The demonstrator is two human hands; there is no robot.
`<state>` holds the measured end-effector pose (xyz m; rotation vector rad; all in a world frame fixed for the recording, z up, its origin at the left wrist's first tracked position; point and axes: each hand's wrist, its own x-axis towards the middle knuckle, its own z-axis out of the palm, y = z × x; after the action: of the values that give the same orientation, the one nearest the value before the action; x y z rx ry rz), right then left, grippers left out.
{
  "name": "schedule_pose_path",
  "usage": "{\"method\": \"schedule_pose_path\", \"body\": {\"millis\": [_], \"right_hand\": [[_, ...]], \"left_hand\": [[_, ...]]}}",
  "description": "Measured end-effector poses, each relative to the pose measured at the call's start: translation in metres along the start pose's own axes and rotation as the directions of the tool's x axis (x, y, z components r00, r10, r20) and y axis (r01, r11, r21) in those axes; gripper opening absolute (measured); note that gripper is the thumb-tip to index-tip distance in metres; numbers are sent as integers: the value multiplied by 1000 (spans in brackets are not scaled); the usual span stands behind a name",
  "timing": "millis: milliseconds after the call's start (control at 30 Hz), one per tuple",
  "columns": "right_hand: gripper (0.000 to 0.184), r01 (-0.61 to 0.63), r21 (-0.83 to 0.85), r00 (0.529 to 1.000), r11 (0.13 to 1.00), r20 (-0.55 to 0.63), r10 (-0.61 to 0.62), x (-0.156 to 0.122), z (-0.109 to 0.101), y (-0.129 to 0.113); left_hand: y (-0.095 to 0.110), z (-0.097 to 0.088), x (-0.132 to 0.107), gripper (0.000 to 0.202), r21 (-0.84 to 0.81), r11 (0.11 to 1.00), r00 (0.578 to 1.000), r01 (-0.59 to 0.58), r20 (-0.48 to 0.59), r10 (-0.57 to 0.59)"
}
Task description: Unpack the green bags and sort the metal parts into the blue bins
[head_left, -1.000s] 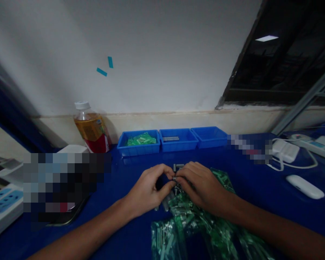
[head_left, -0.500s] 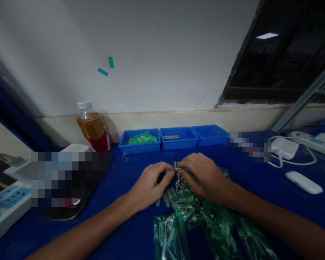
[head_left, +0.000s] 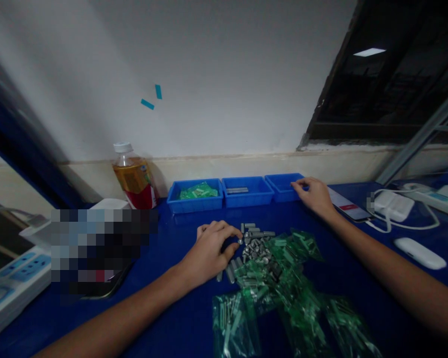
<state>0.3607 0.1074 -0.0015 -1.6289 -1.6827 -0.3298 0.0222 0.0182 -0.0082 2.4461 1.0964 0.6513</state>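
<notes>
My left hand (head_left: 211,246) rests on the blue table, fingers curled, its thumb and fingertip pinched against a small metal part at the edge of a heap of small grey metal cylinders (head_left: 257,244). My right hand (head_left: 312,193) is stretched out to the front rim of the rightmost blue bin (head_left: 283,180), fingers bent and pinched over it; what they hold, if anything, is too small to see. Green clear bags of parts (head_left: 280,293) lie heaped in front of me.
Three blue bins stand in a row by the wall: the left bin (head_left: 194,196) holds green bags, the middle bin (head_left: 242,191) metal rods. A drink bottle (head_left: 134,178) stands at the left. A phone (head_left: 349,205), white adapters (head_left: 393,205) and a white device (head_left: 418,252) lie at the right.
My right hand left the heap, where it met the left hand, and reached away to the rightmost blue bin. My left hand stayed at the heap.
</notes>
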Motion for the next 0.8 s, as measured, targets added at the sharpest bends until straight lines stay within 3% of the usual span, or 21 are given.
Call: {"method": "schedule_pose_path", "body": {"millis": [200, 500, 667, 800], "right_hand": [[27, -111, 25, 993, 994, 50, 109, 1, 1, -2], [22, -312, 70, 943, 947, 146, 300, 4, 4, 1], [20, -317, 69, 941, 946, 148, 304, 3, 4, -2], [20, -252, 41, 963, 967, 110, 246, 4, -1, -8]], "left_hand": [[0, 0, 1, 6, -14, 1000, 999, 3, -37, -3], [0, -2, -1, 8, -118, 992, 997, -41, -76, 32], [0, -1, -1, 9, -93, 993, 994, -74, -92, 65], [0, -1, -1, 12, -82, 990, 989, -111, -108, 101]]}}
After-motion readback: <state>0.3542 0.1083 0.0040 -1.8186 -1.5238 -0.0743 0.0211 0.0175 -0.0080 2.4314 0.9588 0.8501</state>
